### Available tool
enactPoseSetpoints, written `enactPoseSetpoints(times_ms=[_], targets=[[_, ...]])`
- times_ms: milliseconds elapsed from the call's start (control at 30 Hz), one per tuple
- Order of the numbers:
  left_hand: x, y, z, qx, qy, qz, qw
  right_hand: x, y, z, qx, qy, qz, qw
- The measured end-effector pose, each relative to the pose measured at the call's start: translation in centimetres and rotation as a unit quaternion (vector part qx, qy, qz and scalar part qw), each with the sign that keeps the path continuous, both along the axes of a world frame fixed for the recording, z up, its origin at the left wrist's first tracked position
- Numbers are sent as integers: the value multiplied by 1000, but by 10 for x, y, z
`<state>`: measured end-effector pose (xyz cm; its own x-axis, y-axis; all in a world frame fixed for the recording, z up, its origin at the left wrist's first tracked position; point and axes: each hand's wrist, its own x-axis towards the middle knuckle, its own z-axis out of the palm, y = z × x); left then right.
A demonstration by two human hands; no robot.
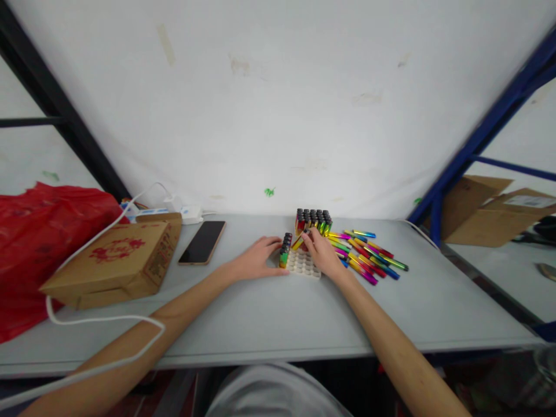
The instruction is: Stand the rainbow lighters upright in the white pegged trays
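Observation:
A white tray (304, 267) with round holes lies on the grey table (278, 313). My left hand (256, 259) rests flat against the tray's left side, fingers stretched out, beside a short row of upright lighters (285, 249). My right hand (320, 252) hovers over the tray, its fingers pinched on a yellow lighter (297, 242) held at a slant. A full block of upright lighters (313, 220) stands just behind. Several loose colourful lighters (369, 255) lie in a heap to the right of my right hand.
A black phone (202, 242) lies left of the tray. A flat cardboard box (117, 260) and a red plastic bag (39, 243) sit at the far left, with a white cable (104, 318) trailing over the table edge. Cardboard boxes (490, 208) lie beyond the blue frame on the right.

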<state>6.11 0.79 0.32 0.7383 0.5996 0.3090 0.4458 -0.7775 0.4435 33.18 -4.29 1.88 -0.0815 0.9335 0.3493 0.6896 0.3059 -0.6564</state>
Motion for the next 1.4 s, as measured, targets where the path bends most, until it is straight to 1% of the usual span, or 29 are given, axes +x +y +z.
enactPoseSetpoints(times_ms=[133,267,333,433,567,633,733,833,933,1100,1400], targets=[[-1,1,-2,5,-4,-6,1000,-4,1,-2,10,-50,12,999],[0,2,-1,6,5,-9,1000,-6,3,-1,15,-117,54,992],[0,1,0,7,3,-12,1000,-7,4,0,12,-132,66,989],[0,0,2,5,-3,-12,1000,-7,3,0,10,-118,71,990],[0,-1,3,2,-2,-9,1000,1,-1,6,27,-46,79,995],[1,-1,4,1,-2,-10,1000,15,-4,13,53,-23,68,996],[0,-2,5,-5,-1,-10,1000,50,-9,25,81,-66,16,994],[0,-2,6,-8,-4,-9,1000,87,-13,34,37,-136,-26,990],[1,-2,5,-5,-10,-10,1000,110,-15,35,-11,-187,-70,980],[1,-1,4,-4,-11,-12,1000,123,-12,30,-51,-231,-109,966],[1,0,4,-4,-11,-10,1000,128,-10,25,-69,-233,-105,964]])
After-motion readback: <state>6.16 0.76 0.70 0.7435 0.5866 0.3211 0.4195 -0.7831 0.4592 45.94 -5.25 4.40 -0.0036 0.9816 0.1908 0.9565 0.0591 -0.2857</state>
